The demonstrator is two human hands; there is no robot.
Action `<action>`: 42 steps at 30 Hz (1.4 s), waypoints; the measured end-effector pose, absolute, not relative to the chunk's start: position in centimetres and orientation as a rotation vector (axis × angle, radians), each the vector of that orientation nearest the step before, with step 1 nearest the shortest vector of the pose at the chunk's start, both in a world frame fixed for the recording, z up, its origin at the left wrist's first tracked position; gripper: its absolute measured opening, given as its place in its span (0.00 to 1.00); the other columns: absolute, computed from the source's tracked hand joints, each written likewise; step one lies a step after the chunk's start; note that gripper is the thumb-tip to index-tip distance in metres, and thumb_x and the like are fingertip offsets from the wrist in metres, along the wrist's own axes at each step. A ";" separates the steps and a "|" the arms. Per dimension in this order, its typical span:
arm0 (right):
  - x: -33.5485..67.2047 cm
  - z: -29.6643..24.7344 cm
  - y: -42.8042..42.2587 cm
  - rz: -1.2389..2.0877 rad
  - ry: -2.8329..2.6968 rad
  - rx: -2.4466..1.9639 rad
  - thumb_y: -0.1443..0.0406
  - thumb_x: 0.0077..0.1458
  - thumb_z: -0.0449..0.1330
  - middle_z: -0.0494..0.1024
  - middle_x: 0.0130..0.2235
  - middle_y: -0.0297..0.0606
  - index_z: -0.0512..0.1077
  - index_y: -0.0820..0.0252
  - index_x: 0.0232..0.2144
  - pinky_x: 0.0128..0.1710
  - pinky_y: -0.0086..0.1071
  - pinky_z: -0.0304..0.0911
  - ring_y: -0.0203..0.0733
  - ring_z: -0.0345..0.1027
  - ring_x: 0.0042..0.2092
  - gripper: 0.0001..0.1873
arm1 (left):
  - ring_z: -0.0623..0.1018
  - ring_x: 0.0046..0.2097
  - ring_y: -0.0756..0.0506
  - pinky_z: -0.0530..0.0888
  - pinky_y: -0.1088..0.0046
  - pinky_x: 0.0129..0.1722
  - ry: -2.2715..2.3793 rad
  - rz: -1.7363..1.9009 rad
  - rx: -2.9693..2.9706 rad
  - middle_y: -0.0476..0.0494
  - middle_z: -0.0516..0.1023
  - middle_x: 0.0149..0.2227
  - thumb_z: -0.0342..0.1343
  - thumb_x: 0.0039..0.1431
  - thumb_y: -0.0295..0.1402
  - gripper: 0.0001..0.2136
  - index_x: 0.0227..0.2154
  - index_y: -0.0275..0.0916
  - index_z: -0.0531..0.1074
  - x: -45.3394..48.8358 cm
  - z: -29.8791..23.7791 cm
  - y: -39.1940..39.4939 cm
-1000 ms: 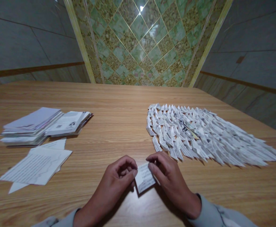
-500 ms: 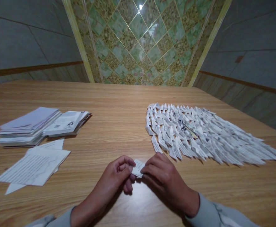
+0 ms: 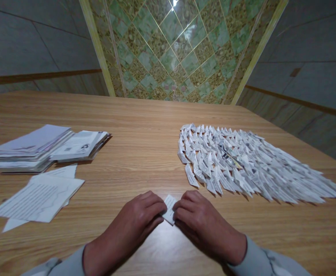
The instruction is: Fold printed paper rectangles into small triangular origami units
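A small folded slip of printed paper (image 3: 169, 209) lies on the wooden table (image 3: 145, 153) near its front edge. My left hand (image 3: 140, 216) presses on its left side with curled fingers. My right hand (image 3: 198, 218) pinches its right side, fingers closed. Most of the slip is hidden under my fingertips. Just beyond my right hand spreads a wide mass of several small folded paper pieces (image 3: 242, 165) in overlapping rows.
At the left, stacked booklets and printed sheets (image 3: 47, 147) sit on the table. Loose printed pages (image 3: 38, 197) lie in front of that stack. A green patterned tiled wall panel (image 3: 173, 50) rises behind the table's far edge.
The paper slip has been folded smaller and pressed down onto the table. Both hands have drawn closer together and lowered onto it.
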State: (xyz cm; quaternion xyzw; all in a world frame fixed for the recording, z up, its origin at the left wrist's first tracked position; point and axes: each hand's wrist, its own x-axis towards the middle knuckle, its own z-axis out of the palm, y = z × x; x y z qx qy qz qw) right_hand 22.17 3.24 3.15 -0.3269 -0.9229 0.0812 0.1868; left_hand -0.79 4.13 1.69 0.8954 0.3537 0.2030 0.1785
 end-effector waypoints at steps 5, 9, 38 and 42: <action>22.3 3.0 3.4 0.344 -2.570 -0.937 0.66 0.68 0.57 0.78 0.35 0.35 0.70 0.59 0.34 0.39 0.35 0.55 0.41 0.63 0.38 0.08 | 0.74 0.35 0.44 0.70 0.68 0.35 1.004 0.589 2.639 0.45 0.78 0.33 0.50 0.69 0.27 0.09 0.38 0.40 0.76 -0.7 1.8 4.1; 22.4 3.1 3.6 0.400 -2.536 -0.933 0.64 0.68 0.56 0.78 0.34 0.36 0.71 0.59 0.33 0.39 0.34 0.55 0.41 0.63 0.38 0.10 | 0.73 0.37 0.41 0.68 0.65 0.36 1.010 0.542 2.705 0.44 0.78 0.35 0.55 0.67 0.31 0.05 0.38 0.40 0.76 -0.5 2.1 4.0; 22.1 2.2 3.4 0.559 -2.363 -1.108 0.70 0.67 0.52 0.71 0.34 0.37 0.67 0.59 0.36 0.37 0.35 0.56 0.43 0.62 0.37 0.06 | 0.73 0.40 0.42 0.68 0.64 0.41 1.196 0.489 2.395 0.44 0.76 0.39 0.53 0.67 0.26 0.07 0.34 0.39 0.75 -0.1 2.4 3.4; 21.9 1.6 3.5 0.512 -2.326 -1.146 0.70 0.67 0.52 0.71 0.33 0.36 0.67 0.58 0.36 0.37 0.36 0.56 0.43 0.62 0.36 0.07 | 0.73 0.42 0.41 0.67 0.63 0.41 1.267 0.553 2.352 0.43 0.75 0.40 0.53 0.66 0.26 0.06 0.34 0.39 0.74 -0.1 2.4 3.2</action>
